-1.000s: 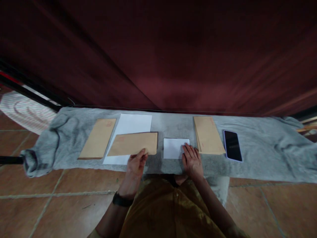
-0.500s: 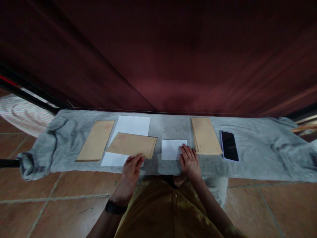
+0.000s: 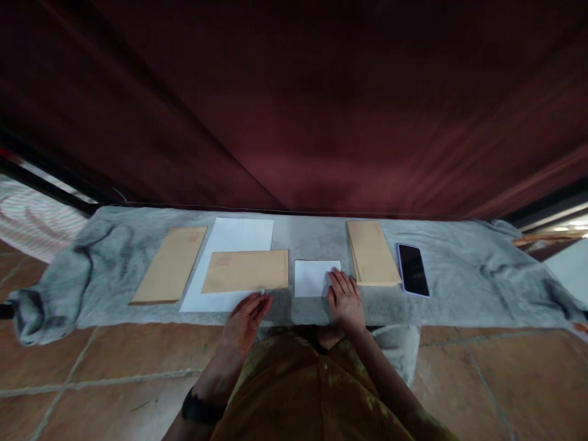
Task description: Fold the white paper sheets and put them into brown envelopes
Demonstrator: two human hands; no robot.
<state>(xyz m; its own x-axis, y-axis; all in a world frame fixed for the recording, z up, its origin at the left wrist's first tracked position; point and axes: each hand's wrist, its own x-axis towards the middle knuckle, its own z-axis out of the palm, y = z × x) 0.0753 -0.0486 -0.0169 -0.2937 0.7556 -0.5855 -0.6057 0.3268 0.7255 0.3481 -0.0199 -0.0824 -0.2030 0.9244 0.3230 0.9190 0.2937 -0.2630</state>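
Note:
A brown envelope (image 3: 245,271) lies lengthwise across white sheets of paper (image 3: 241,233). My left hand (image 3: 245,318) rests just below that envelope, near the lower right corner of the white paper, its fingers extended and holding nothing. A smaller white rectangle of folded paper (image 3: 312,278) lies to the right of the envelope. On its right edge my right hand (image 3: 348,303) is laid flat, fingers stretched out. Beyond the right fingertips is a stack of brown envelopes (image 3: 373,252).
Another brown envelope (image 3: 169,263) lies slanted at the left. A phone (image 3: 413,269) in a pale purple case is right of the stack. A grey cloth (image 3: 468,275) covers the narrow table. A dark red curtain (image 3: 294,122) hangs behind it; tiled floor (image 3: 133,355) shows in front.
My left hand has let go of the brown envelope, which now lies straighter on the white paper. My right hand stays on the folded paper. The view has shifted slightly.

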